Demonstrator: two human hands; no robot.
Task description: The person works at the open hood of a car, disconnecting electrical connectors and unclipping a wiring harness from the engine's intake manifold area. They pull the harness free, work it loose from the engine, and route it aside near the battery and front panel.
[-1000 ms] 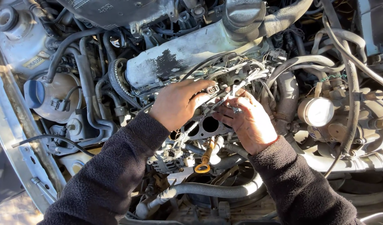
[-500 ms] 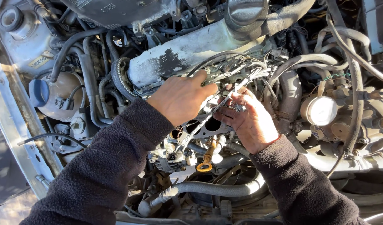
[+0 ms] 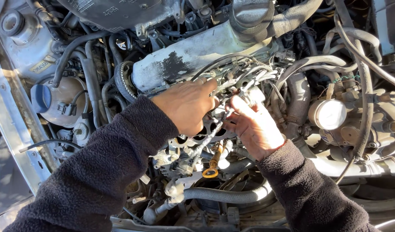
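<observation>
Both sleeves (image 3: 98,172) are dark charcoal fleece. The valve cover (image 3: 193,56) shows pale grey with a black patch of flaked paint. Orange-yellow on the dipstick loop (image 3: 210,173), blue on the reservoir cap (image 3: 40,98), white on the round canister (image 3: 327,114).

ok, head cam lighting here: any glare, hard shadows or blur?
Head view: hard low sunlight, glare on the pale valve cover and round white cap; deep shadow under the hoses; left hand and right hand sharp, no obvious blur.
</observation>
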